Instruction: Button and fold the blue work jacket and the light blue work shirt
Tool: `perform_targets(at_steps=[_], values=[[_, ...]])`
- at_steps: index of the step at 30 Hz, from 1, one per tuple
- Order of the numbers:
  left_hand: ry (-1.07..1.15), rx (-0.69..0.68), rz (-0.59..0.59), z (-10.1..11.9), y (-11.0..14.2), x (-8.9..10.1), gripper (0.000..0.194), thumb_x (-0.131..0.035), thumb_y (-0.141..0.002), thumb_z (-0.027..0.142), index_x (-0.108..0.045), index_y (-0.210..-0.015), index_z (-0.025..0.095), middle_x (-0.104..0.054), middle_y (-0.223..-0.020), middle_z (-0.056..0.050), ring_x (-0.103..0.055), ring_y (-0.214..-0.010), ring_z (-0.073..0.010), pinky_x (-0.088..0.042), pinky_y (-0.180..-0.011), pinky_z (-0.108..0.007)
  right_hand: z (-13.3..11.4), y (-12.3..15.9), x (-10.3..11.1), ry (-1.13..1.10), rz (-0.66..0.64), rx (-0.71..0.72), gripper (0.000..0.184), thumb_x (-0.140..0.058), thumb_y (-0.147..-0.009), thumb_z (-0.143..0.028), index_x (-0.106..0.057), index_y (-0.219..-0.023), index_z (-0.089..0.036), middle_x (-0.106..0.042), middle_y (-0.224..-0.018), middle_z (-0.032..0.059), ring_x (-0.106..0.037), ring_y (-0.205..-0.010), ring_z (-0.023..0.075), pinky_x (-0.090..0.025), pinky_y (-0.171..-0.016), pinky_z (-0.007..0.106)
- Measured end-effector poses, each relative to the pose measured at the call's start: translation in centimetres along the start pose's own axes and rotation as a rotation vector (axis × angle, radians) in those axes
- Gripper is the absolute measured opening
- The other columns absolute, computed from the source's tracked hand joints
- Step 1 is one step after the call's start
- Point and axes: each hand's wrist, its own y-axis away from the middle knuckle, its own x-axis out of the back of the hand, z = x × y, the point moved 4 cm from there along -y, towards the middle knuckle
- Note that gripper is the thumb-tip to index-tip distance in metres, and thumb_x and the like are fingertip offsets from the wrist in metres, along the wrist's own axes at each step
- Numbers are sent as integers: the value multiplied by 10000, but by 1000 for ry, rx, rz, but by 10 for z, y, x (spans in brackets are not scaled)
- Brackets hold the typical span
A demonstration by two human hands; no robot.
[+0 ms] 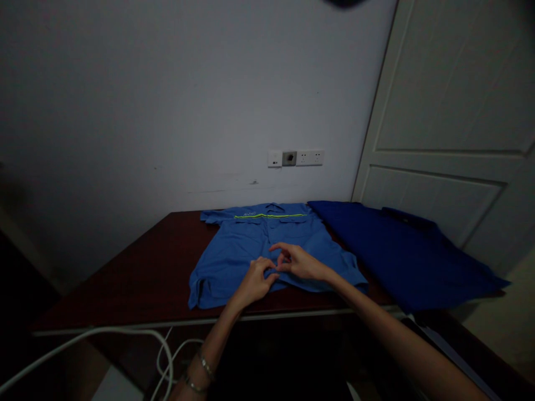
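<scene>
A light blue work shirt [234, 250] with a yellow-green stripe across the chest lies flat on the dark red table [142, 273], collar toward the wall. My left hand [256, 280] pinches the cloth near the shirt's lower front opening, fingers curled closed. My right hand [298, 262] is just beside it, its fingers bent and pinching at the same strip of fabric. The two hands nearly touch.
A dark blue garment [401, 250] is spread on the table's right side and hangs over its edge. White cables [163, 348] loop below the front edge. Wall sockets [296, 158] sit above the table; a white door [451, 133] stands at right.
</scene>
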Motion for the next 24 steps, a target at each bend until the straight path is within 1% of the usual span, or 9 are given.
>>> perform_targets(at_steps=[4,8,12,17,21,22,24], values=[[36,33,66,0,0,1,61,-611,-720,164,-622,-779,175,-642,-810,-20,-565,-809,-178,-385,-787,-312,1,-1,-1,-3,1,11,442,-574,-744,-182,-477,-1175,-175,-603,-753,-6,-548,-666,122,-415,-637,237],[52,59,152,-1,3,1,39,-624,-729,202,-624,-755,174,-643,-777,-18,-569,-783,-173,-386,-784,-315,10,-4,-2,-55,47,-14,439,-586,-731,-190,-485,-1158,-177,-585,-735,-15,-529,-644,114,-411,-615,231],[50,64,189,-3,6,0,39,-616,-743,215,-620,-739,176,-637,-768,-16,-568,-782,-168,-377,-804,-325,18,-7,-4,-144,106,-44,460,-617,-696,-209,-490,-1137,-172,-581,-723,-18,-529,-627,110,-413,-602,231],[55,70,230,-4,5,1,43,-624,-730,213,-621,-716,173,-640,-743,-14,-567,-762,-160,-389,-763,-304,25,-9,-5,-203,188,-94,503,-643,-659,-219,-483,-1133,-158,-587,-695,-20,-523,-588,109,-405,-564,227],[33,103,259,-3,2,2,46,-644,-703,209,-631,-672,177,-641,-694,-9,-567,-724,-160,-390,-741,-301,24,-7,-5,-120,270,-130,517,-634,-662,-189,-476,-1153,-144,-582,-686,-17,-498,-562,109,-393,-541,227],[26,109,270,-3,1,2,50,-646,-699,210,-633,-663,178,-641,-691,-11,-568,-722,-162,-391,-734,-301,21,-5,-4,-67,286,-118,510,-620,-678,-181,-474,-1165,-148,-585,-697,-14,-497,-567,110,-396,-551,230],[14,113,293,-2,0,2,58,-644,-699,211,-632,-654,177,-640,-700,-16,-570,-728,-166,-392,-729,-303,10,-2,-2,73,280,-45,482,-575,-725,-166,-471,-1196,-169,-604,-756,4,-520,-623,120,-411,-615,246]])
